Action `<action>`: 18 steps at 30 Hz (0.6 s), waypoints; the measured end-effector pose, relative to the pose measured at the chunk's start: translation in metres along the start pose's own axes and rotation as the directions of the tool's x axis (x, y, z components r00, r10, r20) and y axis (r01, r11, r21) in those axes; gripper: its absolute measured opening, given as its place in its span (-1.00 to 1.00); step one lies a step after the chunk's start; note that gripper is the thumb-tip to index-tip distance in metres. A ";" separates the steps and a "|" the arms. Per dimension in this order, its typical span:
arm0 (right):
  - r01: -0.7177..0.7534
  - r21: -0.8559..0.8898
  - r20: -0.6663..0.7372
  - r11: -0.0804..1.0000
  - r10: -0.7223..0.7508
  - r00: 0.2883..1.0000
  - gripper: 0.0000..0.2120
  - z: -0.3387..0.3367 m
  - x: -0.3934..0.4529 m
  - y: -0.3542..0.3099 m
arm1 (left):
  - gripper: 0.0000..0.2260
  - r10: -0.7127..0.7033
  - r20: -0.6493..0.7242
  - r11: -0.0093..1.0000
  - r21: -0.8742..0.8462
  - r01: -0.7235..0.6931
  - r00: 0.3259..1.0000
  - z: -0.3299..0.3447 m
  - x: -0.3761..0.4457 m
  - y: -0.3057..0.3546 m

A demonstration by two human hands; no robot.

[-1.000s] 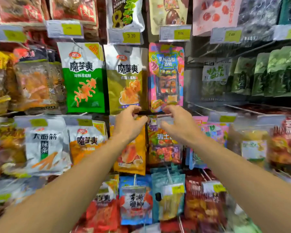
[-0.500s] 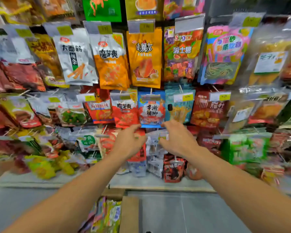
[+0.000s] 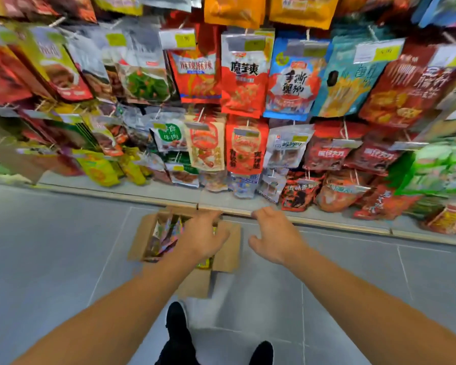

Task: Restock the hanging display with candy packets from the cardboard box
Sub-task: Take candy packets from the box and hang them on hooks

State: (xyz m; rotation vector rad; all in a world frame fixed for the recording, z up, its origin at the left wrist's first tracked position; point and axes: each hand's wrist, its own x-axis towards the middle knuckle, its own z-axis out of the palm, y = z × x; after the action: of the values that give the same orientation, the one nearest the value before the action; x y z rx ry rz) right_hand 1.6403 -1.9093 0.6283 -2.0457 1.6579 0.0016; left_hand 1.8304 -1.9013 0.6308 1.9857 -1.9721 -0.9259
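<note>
An open cardboard box stands on the grey floor below the display, with several colourful candy packets upright inside it. My left hand hovers over the box's right half, fingers spread, holding nothing. Just right of the box, above the floor, my right hand is also spread and empty. The hanging display fills the upper half of the view with rows of snack packets on pegs.
A pale plinth edge runs along the foot of the display. My black shoes stand on the tiled floor just behind the box. Price tags stick out on the peg ends.
My view has tilted down from the upper pegs to the floor. Both hands have dropped from the display to the box, and the box is now fully in sight.
</note>
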 end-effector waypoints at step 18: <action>-0.285 0.080 0.358 0.955 0.239 0.903 -0.52 0.200 0.182 -0.164 | -0.56 -0.290 0.256 0.928 -0.161 0.336 0.922 -0.023 0.100 -0.329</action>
State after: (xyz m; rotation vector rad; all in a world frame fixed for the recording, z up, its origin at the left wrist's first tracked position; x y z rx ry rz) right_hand 1.8984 -1.9788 0.4597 -1.6014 1.6452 0.3185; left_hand 2.1085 -1.9722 0.4405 2.1960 -1.6005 -1.4276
